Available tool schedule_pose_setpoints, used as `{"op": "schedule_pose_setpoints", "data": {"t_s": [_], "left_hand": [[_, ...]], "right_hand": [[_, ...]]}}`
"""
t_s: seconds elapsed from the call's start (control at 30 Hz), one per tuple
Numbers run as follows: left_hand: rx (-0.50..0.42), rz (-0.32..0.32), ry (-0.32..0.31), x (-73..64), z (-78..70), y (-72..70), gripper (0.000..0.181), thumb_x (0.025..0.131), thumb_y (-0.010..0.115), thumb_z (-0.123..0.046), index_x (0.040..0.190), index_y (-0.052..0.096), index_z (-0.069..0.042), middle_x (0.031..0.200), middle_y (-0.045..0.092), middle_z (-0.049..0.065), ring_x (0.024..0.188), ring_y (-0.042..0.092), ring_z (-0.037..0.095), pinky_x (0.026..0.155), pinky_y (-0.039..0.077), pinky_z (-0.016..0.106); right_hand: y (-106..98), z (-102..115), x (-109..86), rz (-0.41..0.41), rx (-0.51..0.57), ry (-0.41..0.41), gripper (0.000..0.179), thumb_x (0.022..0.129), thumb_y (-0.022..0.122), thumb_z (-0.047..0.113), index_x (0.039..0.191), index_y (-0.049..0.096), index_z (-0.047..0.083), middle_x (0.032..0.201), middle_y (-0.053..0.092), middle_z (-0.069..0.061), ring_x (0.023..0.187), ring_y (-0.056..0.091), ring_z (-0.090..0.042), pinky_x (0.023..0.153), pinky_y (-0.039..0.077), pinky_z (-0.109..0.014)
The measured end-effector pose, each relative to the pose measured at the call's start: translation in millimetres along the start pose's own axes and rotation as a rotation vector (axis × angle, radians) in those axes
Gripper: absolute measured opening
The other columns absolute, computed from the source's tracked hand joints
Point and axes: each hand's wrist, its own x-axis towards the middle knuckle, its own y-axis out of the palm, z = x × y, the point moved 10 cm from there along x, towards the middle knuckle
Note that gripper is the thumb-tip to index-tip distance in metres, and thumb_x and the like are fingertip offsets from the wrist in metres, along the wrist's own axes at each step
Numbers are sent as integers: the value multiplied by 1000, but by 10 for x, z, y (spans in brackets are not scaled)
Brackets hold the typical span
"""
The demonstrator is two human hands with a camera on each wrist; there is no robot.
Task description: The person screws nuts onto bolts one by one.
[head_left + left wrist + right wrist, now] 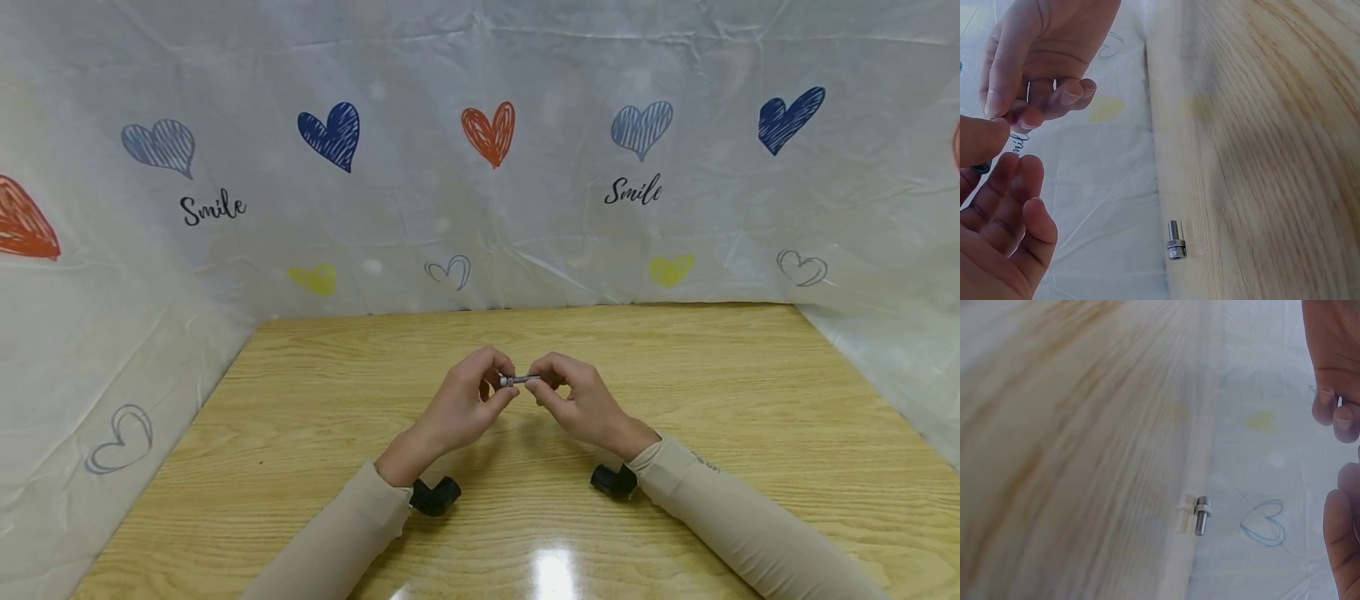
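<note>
Above the wooden table, a small metal bolt point(521, 380) lies nearly level between both hands, its thicker head end to the left. My left hand point(461, 402) pinches the head end between thumb and fingers. At the other end, my right hand point(583, 404) pinches the thin shank with thumb and forefinger. In the left wrist view, fingers cover most of the held bolt. Another metal bolt point(1175, 242), with a nut or washers near its head, lies on the tabletop beyond the hands. That same second bolt point(1202, 515) also shows in the right wrist view.
The wood-grain table point(300, 400) meets a white cloth backdrop point(555, 208) printed with hearts and "Smile" at its far edge. More cloth hangs along both sides. Black wrist mounts point(437, 497) jut out beneath the beige sleeves point(337, 533).
</note>
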Motion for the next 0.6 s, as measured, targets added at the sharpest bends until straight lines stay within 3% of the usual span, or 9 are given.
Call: {"op": "schedule_pose_setpoints", "data": {"t_s": [0.3,0.4,0.6], "left_hand": [[-1,30,-51,2,25,19,4,96,60,-12,98,59,-9,89,56,-1,73,53,11,60,47,30],[1,32,-62,2,34,18,8,98,57,-15,95,61,-9,88,56,-1,72,50,11,61,47,32],[-3,35,-90,-4,68,20,16,100,52,-18,89,63,-13,87,56,-3,72,47,10,62,45,28]], "right_hand": [[-19,24,10,-5,10,-8,6,93,59,-2,93,58,-7,73,58,-6,61,55,-17,53,47,-33],[-12,17,8,0,7,-8,2,92,59,-4,93,58,-6,73,59,-6,60,55,-16,53,47,-33],[0,-1,2,7,5,4,13,87,60,-13,94,59,-2,72,59,-11,60,54,-15,53,47,-33]]}}
